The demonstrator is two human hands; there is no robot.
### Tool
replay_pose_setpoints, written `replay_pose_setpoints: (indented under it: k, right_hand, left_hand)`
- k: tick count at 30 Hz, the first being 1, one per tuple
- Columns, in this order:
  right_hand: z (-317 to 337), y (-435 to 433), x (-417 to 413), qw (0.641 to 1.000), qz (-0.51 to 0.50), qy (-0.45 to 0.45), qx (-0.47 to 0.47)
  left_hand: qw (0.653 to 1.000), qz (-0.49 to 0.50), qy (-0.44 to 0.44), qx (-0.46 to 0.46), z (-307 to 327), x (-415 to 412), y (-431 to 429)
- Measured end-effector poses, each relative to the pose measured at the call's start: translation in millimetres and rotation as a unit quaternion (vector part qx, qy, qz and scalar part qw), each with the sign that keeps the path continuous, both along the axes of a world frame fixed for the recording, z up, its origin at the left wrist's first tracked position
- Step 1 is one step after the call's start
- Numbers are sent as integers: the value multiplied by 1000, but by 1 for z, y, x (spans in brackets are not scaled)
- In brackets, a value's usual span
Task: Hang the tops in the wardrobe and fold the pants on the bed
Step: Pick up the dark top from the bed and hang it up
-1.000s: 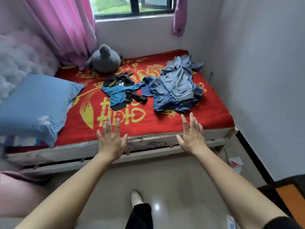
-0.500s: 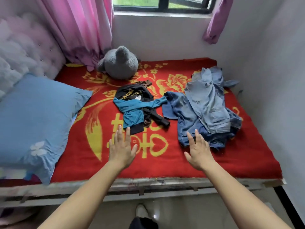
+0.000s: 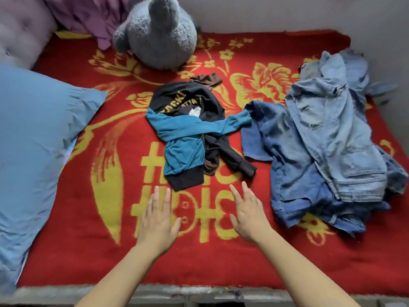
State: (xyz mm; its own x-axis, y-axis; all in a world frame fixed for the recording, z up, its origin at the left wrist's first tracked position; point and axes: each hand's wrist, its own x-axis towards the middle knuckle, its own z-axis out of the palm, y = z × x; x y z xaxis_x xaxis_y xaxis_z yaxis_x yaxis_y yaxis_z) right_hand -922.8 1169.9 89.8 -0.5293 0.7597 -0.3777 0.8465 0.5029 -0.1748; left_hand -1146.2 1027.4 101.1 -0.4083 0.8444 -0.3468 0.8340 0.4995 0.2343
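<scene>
Red floral blanket [image 3: 221, 262] covers the bed beside the wall [image 3: 287, 12].

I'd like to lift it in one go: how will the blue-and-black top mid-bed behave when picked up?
Likely floppy: the blue-and-black top lies crumpled, sleeves crossed, so it should sag and unfurl. Its blue sleeve reaches the denim pile and may drag on it. A brown cloth looks tangled in and might come along.
</scene>
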Motion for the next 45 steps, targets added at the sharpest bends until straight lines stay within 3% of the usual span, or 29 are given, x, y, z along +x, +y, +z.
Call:
replay_pose_setpoints:
  k: [7,11,16,21,25,27,31,35,38,41,45]
  right_hand:
    - [-119,58,-57,997,19,77,-23]
    - [-153,80,-82,983,60,172,-24]
    - [-172,82,-100,983,94,159,-18]
    - [-178,95,-132,972,227,11,53]
    - [-190,87,-142,970,202,113,75]
    - [-188,74,-136,967,186,153,80]
    - [-166,30,-97,968,125,218,14]
    - [-159,-31,-12,984,135,67,-93]
    - [-154,-72,45,958,153,-91,-226]
    - [-144,-110,87,913,203,-178,-307]
    - [-145,-134,117,893,164,-238,-345]
  left_hand:
    - [994,-34,72,-73,-127,-42,94]
    - [982,-91,126,-104,-165,-53,124]
    - [995,-32,72,-55,-181,-46,90]
    - [991,-61,111,-47,-186,-48,74]
    - [993,-16,112,-37,-190,-55,85]
    - [996,10,89,15,-191,-49,80]
    - [997,57,51,-2,-190,-16,32]
    - [981,176,-56,-53,-183,10,-34]
    - [960,250,-114,-56,-174,13,-47]
    - [980,181,-57,-62,-161,20,-29]
    - [998,-30,3,-61,-163,31,18]
